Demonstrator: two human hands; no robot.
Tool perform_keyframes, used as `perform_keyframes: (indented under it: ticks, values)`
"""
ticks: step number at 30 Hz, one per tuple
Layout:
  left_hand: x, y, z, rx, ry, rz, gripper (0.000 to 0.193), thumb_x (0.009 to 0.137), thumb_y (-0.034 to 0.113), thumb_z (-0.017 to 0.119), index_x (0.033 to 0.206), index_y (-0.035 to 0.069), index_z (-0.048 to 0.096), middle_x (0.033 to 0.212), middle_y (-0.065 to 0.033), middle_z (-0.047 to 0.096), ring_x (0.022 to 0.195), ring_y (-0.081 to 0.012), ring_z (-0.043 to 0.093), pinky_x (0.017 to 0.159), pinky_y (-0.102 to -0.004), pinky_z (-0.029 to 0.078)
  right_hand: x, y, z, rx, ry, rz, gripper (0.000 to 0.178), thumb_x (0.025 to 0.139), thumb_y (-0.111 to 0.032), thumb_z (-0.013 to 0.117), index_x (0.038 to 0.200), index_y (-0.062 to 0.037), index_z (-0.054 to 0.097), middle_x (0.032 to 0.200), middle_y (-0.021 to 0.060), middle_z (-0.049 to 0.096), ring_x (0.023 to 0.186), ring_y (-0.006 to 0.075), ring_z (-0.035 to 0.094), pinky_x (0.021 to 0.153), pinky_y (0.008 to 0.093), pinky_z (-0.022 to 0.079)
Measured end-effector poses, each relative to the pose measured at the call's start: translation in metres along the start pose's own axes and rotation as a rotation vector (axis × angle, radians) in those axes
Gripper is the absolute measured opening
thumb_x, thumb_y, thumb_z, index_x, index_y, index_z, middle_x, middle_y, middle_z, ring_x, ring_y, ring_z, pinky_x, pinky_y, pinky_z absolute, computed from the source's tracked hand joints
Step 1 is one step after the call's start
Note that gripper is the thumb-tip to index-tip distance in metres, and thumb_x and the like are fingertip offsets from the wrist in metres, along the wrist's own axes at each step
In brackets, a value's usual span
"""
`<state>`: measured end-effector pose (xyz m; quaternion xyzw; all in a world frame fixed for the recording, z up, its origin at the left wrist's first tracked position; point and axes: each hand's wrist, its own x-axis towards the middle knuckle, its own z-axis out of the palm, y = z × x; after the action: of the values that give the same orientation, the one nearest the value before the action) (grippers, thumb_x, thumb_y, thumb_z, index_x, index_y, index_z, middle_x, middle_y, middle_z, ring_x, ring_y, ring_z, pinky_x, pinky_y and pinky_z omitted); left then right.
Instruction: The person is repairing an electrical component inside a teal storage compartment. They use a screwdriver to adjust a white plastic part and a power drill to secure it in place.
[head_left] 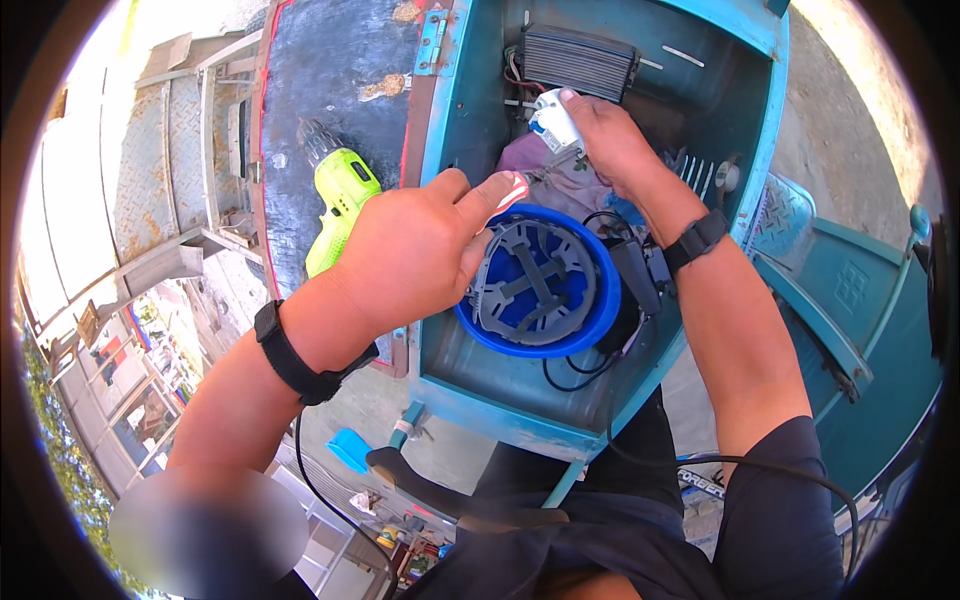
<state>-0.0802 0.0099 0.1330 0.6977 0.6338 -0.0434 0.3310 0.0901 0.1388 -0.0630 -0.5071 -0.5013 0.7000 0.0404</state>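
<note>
My right hand [615, 145] grips a small white circuit breaker [558, 120] with a blue part, above the inside of a teal metal box [470, 390]. To its left my left hand [410, 245] is closed, pinching a small red-and-white thing [513, 190] at the fingertips. A thin grey shaft seems to run from there toward the breaker; its exact kind I cannot make out. Just below, a blue hard hat [600, 325] lies upside down in the box, its grey straps showing. Beneath the breaker is a crumpled pinkish cloth [525, 153].
A finned grey controller [578, 62] sits at the box's far end. Black cables and a black adapter [637, 275] lie right of the hat. On the open lid [290, 60] at left rests a lime-green cordless drill [345, 190]. A teal seat frame [840, 290] stands at right.
</note>
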Motion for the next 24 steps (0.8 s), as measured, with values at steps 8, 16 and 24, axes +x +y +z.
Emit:
perform_keyframes:
  ticks: [8,16,24]
  values:
    - [0.003,-0.003,-0.007,-1.295,-0.24,-0.612,0.049,0.104,0.024,0.06,0.148,0.003,0.053,0.099,-0.0076,0.068,0.055,-0.0037,0.047,0.047,-0.0177,0.036,0.01,0.015,-0.001,-0.105,0.023,-0.164,0.06,0.105,-0.053,0.053,0.118,0.0036,0.069,0.096,0.0091,0.071,0.084,0.0146,0.058,0.076,0.0311,0.049]
    - [-0.003,-0.01,0.017,-0.349,0.078,-0.045,0.049,0.096,0.018,0.068,0.143,0.006,0.058,0.105,-0.0125,0.072,0.084,-0.0289,0.068,0.071,-0.042,0.054,0.006,0.01,0.001,-0.019,-0.001,-0.076,0.061,0.106,-0.053,0.052,0.122,0.0029,0.069,0.097,0.0082,0.071,0.084,0.0141,0.057,0.075,0.0307,0.049]
    - [-0.005,-0.005,0.006,-0.494,-0.041,-0.227,0.051,0.099,0.021,0.066,0.146,0.005,0.054,0.101,-0.0146,0.07,0.074,-0.0252,0.067,0.058,-0.0328,0.051,-0.003,-0.007,-0.003,-0.086,-0.013,0.024,0.06,0.105,-0.052,0.053,0.119,0.0039,0.069,0.095,0.0088,0.071,0.082,0.0139,0.057,0.074,0.0308,0.049]
